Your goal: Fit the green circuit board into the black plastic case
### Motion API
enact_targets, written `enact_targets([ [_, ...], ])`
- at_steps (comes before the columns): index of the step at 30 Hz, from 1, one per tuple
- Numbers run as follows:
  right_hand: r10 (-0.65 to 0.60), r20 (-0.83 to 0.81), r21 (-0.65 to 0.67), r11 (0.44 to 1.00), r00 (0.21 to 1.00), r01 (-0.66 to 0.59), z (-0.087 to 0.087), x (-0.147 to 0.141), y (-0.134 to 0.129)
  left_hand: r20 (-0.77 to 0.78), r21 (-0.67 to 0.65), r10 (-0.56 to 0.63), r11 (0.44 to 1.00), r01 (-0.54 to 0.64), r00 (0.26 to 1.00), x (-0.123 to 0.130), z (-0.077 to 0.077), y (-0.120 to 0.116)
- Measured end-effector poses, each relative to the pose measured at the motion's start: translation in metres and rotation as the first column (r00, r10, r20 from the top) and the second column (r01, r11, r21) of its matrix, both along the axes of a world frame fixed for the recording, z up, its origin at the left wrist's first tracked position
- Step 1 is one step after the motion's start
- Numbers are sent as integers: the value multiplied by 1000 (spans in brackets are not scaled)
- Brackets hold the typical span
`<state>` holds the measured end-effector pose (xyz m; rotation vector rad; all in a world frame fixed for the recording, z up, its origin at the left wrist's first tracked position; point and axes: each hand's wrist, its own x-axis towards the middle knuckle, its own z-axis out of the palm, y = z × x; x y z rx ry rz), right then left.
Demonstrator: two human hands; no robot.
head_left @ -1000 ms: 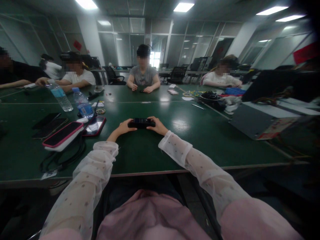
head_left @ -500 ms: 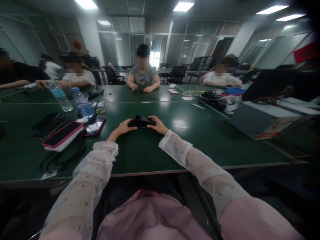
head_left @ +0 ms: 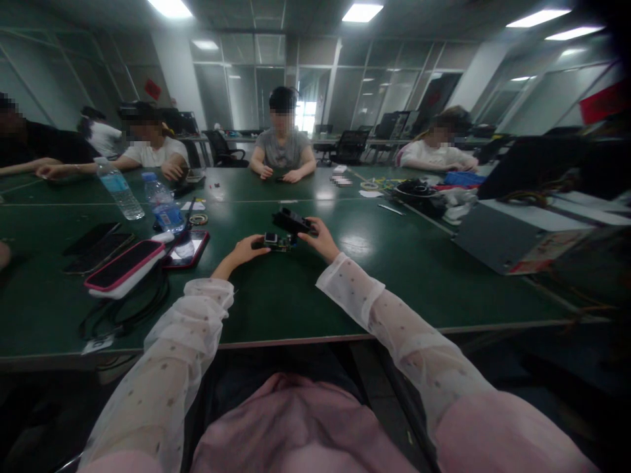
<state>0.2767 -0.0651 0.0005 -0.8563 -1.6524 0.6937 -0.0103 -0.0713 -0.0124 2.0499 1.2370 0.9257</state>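
Observation:
My left hand (head_left: 245, 251) is closed on the left end of a small circuit board (head_left: 280, 246), which carries a dark square part and some green electronics. In my right hand (head_left: 321, 239) a black plastic housing (head_left: 292, 221) is pinched by its right end and tilted, its far end pointing up and left. The housing sits just above and behind the board. Whether the two pieces touch at the right end of the board I cannot tell. Both are held over the green table (head_left: 276, 302).
To the left lie phones, one in a pink-edged case (head_left: 125, 264), a tablet-like device (head_left: 187, 248), cables and two water bottles (head_left: 165, 207). A grey metal box (head_left: 513, 236) stands at right. Several people sit around the table. A pen-like stick (head_left: 390, 209) lies beyond my right hand.
The black housing has come apart from the circuit board. My right hand has lifted it slightly up and right, while my left hand stays put with the board now exposed.

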Motion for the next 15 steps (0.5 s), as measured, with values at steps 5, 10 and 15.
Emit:
enact_targets([
  [5,-417,0,80,906,909,416,-2,30,18,51,12,-44,999,43,998,0,1,-2],
  [10,-713,140,135,701,687,700,-8,67,26,49,32,-59,998,58,997,0,2,-4],
  [15,-805,191,21,576,562,817,-13,83,27,75,44,-46,998,43,996,0,1,-3],
])
